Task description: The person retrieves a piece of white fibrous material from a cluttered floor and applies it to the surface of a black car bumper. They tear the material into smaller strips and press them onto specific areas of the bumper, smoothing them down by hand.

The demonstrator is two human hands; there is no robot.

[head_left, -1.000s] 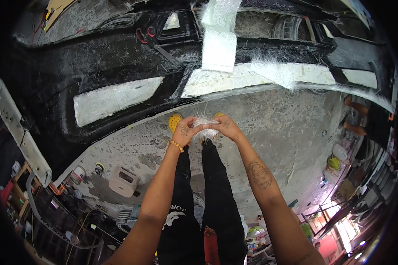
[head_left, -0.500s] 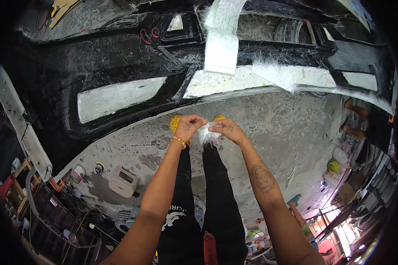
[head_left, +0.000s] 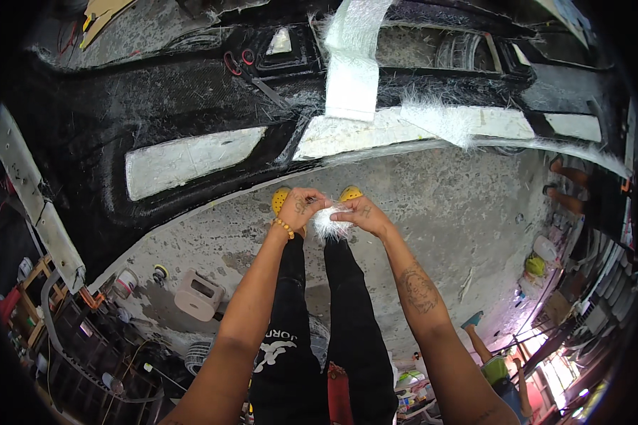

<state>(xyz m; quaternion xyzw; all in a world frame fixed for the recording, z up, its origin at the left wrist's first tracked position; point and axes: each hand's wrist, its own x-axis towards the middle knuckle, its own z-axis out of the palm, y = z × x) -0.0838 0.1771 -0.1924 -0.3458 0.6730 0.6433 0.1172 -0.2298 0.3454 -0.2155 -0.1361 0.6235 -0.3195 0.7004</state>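
Observation:
Between my hands is a small tuft of white fibreglass strands [head_left: 331, 225], its loose ends spreading outward and down. My left hand [head_left: 305, 205] pinches its left side, with a beaded bracelet on the wrist. On the other side my right hand [head_left: 362, 216] grips it between thumb and fingers. Beyond them lies a large black moulded panel [head_left: 213, 99] with white inset areas. A strip of white fibreglass mat [head_left: 352, 78] hangs across it, and a frayed fibreglass piece [head_left: 439, 122] rests on the panel's near edge. Red-handled scissors [head_left: 255, 76] lie on the panel, left of the strip.
Below is a worn concrete floor [head_left: 446, 205]. A beige step stool [head_left: 198, 295] stands at the lower left, near a white tub [head_left: 125, 282]. Another person's legs [head_left: 568, 185] show at the right, and a second person [head_left: 500, 368] is at the lower right. Yellow clogs [head_left: 281, 199] are on my feet.
My hands have drawn slightly closer around the tuft, which looks more bunched and rounded. At the lower right, the other person has come further into view.

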